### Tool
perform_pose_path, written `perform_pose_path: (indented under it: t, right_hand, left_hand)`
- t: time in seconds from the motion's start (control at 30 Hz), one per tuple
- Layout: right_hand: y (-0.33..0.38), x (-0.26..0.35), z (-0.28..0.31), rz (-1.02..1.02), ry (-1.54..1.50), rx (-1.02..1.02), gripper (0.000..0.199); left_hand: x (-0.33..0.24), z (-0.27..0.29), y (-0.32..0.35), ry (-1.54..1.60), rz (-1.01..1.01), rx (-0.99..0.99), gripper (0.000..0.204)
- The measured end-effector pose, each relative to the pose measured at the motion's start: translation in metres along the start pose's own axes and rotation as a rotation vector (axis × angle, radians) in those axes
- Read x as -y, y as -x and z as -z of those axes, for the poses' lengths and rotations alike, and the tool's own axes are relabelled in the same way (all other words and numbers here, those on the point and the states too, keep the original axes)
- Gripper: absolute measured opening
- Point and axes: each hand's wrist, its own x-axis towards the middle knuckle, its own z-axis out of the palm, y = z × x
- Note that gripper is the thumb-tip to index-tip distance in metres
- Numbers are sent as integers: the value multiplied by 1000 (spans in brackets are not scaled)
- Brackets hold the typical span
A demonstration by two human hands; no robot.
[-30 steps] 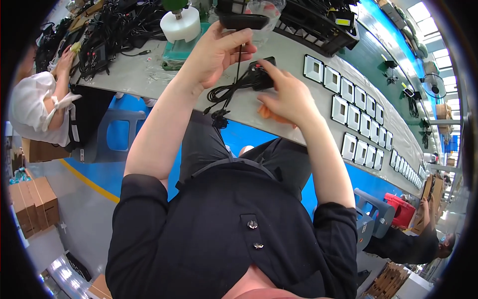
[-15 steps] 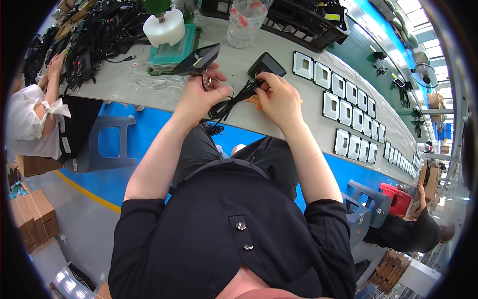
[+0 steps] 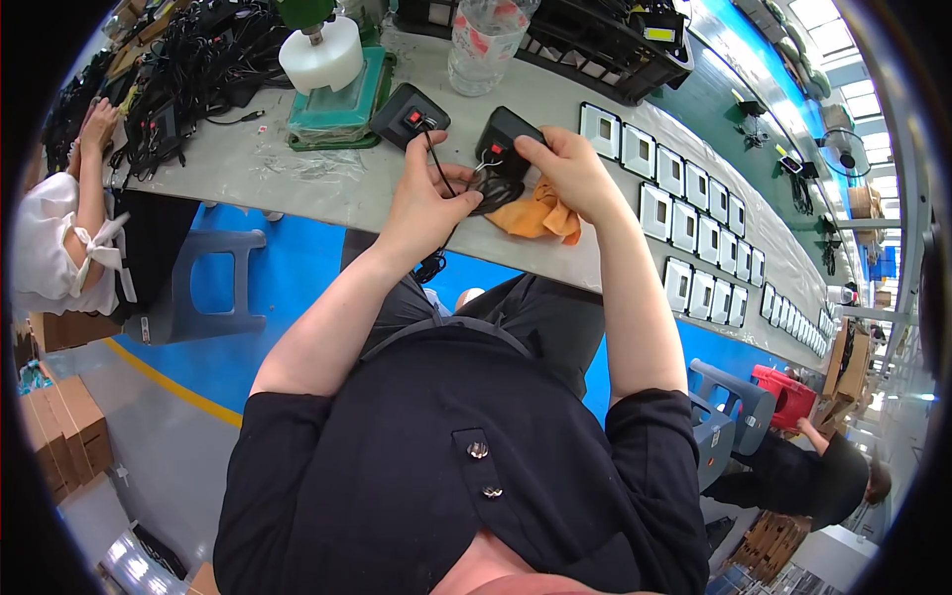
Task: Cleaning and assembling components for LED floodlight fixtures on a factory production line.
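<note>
My left hand (image 3: 421, 208) is closed, its fingers pinching a thin black cable (image 3: 436, 157). That cable leads to the red part on the back of a black box-shaped device (image 3: 400, 111) just beyond the fingers. My right hand (image 3: 575, 177) grips a second black device (image 3: 504, 129) by its right side, thumb on its back, where another red part shows. Light wires run from it toward my left fingertips. Below it, between my hands, is a coiled bundle of black cable (image 3: 499, 196), partly hidden. An orange cloth (image 3: 535, 215) lies under my right wrist.
Rows of white-and-black rectangular frames (image 3: 684, 225) cover the table's right side. Beyond my hands stand a plastic cup (image 3: 481, 55), a black crate (image 3: 575, 59) and a white round press head (image 3: 322, 55) over a green base (image 3: 337, 114). Tangled cables (image 3: 203, 74) and a co-worker's arm (image 3: 91, 208) are at left.
The left device has turned to show its back with the red part. My right hand has moved from the cable bundle to the second device, now turned over. The orange cloth is more exposed.
</note>
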Motion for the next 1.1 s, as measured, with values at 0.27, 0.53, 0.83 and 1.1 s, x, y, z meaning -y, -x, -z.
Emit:
perform_pose_path:
  t: [0.27, 0.53, 0.83, 1.1]
  right_hand:
    - [-12, -39, 12, -241, -983, 34, 36]
    - [-18, -40, 41, -127, -1267, 292, 44]
    - [-27, 21, 51, -144, -766, 1, 56]
    - [49, 65, 37, 277, -643, 17, 39]
  left_hand:
    - [-8, 15, 2, 344, -102, -58, 42]
    - [-59, 82, 38, 466, -277, -261, 22]
    - [-76, 110, 73, 250, -487, -238, 38]
    - [-58, 59, 82, -152, -416, -105, 20]
